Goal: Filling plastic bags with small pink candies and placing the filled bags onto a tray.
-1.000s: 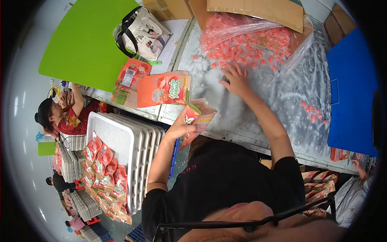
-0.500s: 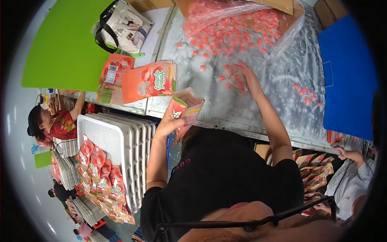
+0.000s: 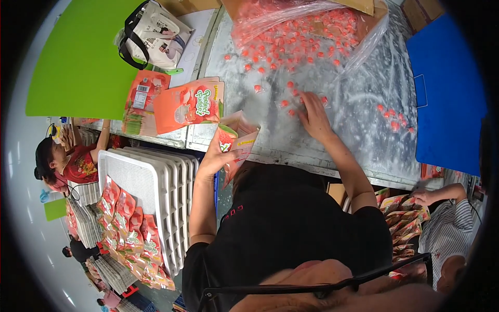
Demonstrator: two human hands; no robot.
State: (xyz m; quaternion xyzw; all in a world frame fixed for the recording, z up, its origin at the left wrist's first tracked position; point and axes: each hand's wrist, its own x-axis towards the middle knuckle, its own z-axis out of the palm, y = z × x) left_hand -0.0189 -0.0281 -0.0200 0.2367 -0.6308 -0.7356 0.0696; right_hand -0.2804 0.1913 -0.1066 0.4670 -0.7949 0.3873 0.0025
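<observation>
My left hand (image 3: 218, 158) is closed round an upright red-and-pink pouch (image 3: 240, 136), with the thumb across its front. The pouch's mouth gapes at the top, but its inside is too small to make out. Over the metal table (image 3: 260, 125), my right hand (image 3: 314, 115) reaches forward, fingers extended and bent slightly downward among a few small red wrapped candies (image 3: 291, 99). Whatever lies under those fingers is hidden. Farther off, a large heap of the same red candies (image 3: 296, 39) spills from a clear plastic liner (image 3: 364, 47).
Flat pouches (image 3: 176, 109) lie left of the candies, near a white tote bag (image 3: 156, 39). Stacked white trays (image 3: 140, 171) with filled pouches (image 3: 130, 223) stand at left. A blue panel (image 3: 447, 93) bounds the right side. Co-workers sit at left (image 3: 67, 156) and right (image 3: 449, 229).
My right hand has moved left and toward me, from beside the small group of candies to over it. The left hand keeps the pouch nearly in place. The right co-worker's hand has lowered onto pouches.
</observation>
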